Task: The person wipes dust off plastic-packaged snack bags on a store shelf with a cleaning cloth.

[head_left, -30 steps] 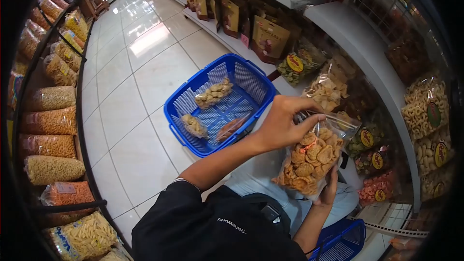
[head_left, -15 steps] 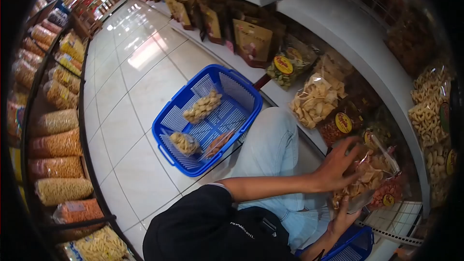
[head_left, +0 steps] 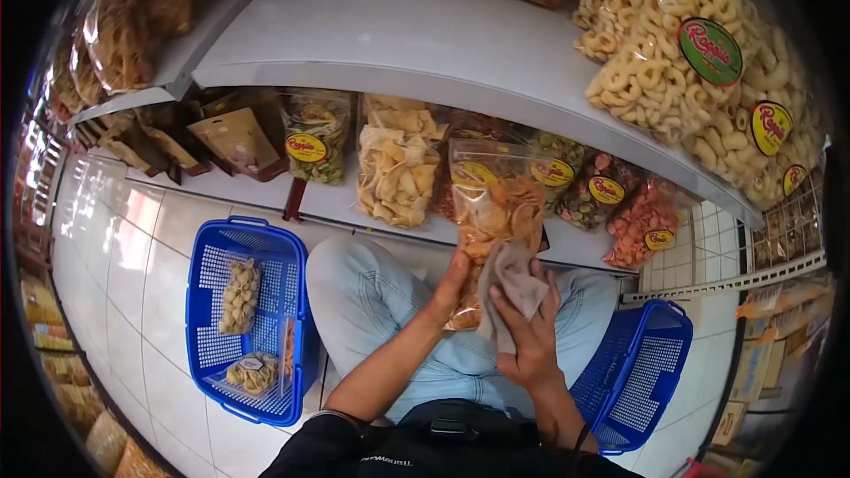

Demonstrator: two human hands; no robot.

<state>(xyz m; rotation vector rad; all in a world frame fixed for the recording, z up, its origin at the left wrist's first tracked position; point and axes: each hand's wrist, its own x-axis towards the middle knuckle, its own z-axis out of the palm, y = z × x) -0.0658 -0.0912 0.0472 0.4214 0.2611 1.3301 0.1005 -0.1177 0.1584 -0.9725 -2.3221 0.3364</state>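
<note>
A clear bag of orange-brown chips (head_left: 500, 212) stands upright in front of me, over my lap. My left hand (head_left: 450, 292) grips its lower left side. In my right hand (head_left: 529, 323) is a crumpled grey cloth (head_left: 513, 283), pressed against the bag's lower right front. Behind the bag, on the low shelf (head_left: 345, 209), are a bag of pale chips (head_left: 398, 168), a bag of green snacks (head_left: 317, 137) and a bag of pink snacks (head_left: 642, 223).
A blue basket (head_left: 303, 336) with several snack bags stands on the floor at left. Another blue basket (head_left: 651, 372) is at right. The upper shelf (head_left: 354, 26) juts out above the low one, with large bags of ring snacks (head_left: 673, 53) at its right.
The view has swung right and closer to the shelf. The chip bag is now upright over my lap, and a grey cloth now shows in my right hand.
</note>
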